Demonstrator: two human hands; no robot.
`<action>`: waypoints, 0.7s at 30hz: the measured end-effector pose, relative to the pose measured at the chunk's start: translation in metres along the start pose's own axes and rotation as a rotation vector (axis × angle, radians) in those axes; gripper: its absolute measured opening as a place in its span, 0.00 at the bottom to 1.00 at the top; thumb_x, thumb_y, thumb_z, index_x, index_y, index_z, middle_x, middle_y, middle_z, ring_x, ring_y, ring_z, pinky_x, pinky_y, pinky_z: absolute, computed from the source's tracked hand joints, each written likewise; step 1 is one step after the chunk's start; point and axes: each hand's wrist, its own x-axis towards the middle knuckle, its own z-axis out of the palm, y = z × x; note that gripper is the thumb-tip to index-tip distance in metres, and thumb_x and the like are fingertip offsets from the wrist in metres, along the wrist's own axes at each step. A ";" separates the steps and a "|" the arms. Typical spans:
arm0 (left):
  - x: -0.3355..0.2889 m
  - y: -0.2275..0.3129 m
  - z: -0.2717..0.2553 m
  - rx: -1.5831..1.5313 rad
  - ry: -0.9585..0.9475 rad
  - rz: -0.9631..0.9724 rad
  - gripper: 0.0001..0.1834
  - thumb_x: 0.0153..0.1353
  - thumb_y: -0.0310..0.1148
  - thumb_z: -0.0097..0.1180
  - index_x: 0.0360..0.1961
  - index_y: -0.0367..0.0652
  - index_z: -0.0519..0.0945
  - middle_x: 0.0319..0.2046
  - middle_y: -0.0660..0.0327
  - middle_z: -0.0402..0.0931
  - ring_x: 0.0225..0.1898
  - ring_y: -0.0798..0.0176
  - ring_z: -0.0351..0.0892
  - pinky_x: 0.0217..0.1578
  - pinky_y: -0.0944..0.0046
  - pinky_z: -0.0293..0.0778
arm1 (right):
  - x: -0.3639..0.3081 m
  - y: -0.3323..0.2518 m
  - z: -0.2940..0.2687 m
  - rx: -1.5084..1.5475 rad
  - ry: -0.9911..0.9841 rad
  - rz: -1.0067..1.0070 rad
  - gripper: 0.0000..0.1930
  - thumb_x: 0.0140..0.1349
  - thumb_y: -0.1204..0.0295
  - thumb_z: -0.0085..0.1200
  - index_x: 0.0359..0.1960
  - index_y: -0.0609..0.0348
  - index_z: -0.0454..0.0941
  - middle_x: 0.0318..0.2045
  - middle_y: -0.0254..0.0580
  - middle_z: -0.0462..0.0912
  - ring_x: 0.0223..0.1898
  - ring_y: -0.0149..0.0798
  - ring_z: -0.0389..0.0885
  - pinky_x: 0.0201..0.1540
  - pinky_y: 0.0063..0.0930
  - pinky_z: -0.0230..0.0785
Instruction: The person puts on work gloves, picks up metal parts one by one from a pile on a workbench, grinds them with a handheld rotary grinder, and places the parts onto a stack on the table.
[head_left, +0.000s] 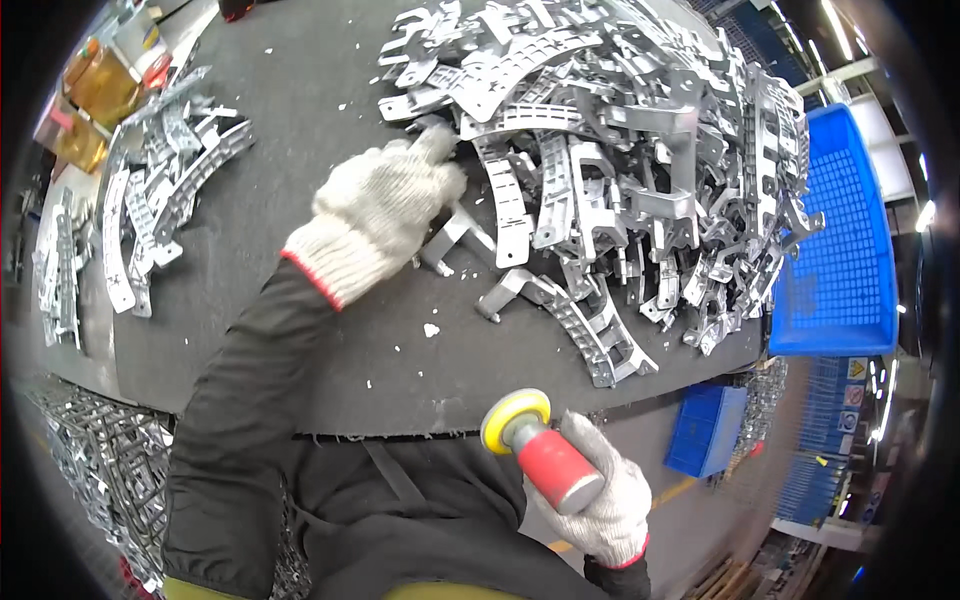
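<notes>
Brackets of stamped grey metal, slotted and bent, lie heaped on the far right of the dark desk. My left hand, in a knitted white glove, reaches into the heap's near edge, fingers curled over one small bracket. My right hand, gloved too, grips a red-bodied sander with a yellow disc, near the desk's front edge. A blue plastic crate with latticed walls sits right of the heap. Curved metal strips lie far left.
</notes>
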 end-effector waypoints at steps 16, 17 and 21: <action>0.014 0.092 0.012 0.226 -0.090 -0.153 0.11 0.59 0.41 0.65 0.40 0.50 0.88 0.40 0.54 0.81 0.37 0.52 0.86 0.34 0.50 0.83 | -0.013 0.010 0.002 0.056 -0.035 -0.001 0.40 0.44 0.63 0.79 0.61 0.60 0.76 0.49 0.47 0.88 0.47 0.46 0.90 0.51 0.37 0.81; 0.005 0.087 0.001 0.111 -0.069 -0.163 0.13 0.58 0.44 0.66 0.35 0.46 0.87 0.41 0.54 0.81 0.38 0.51 0.87 0.35 0.51 0.83 | -0.017 0.013 0.004 0.071 -0.030 -0.041 0.40 0.45 0.63 0.79 0.61 0.60 0.76 0.49 0.47 0.88 0.46 0.46 0.90 0.51 0.37 0.81; 0.000 0.095 0.016 0.263 -0.248 -0.365 0.12 0.57 0.37 0.62 0.38 0.41 0.85 0.38 0.52 0.81 0.39 0.49 0.87 0.36 0.50 0.83 | -0.013 0.019 0.024 0.086 0.040 -0.184 0.39 0.47 0.65 0.78 0.63 0.58 0.74 0.48 0.48 0.88 0.44 0.46 0.90 0.48 0.35 0.82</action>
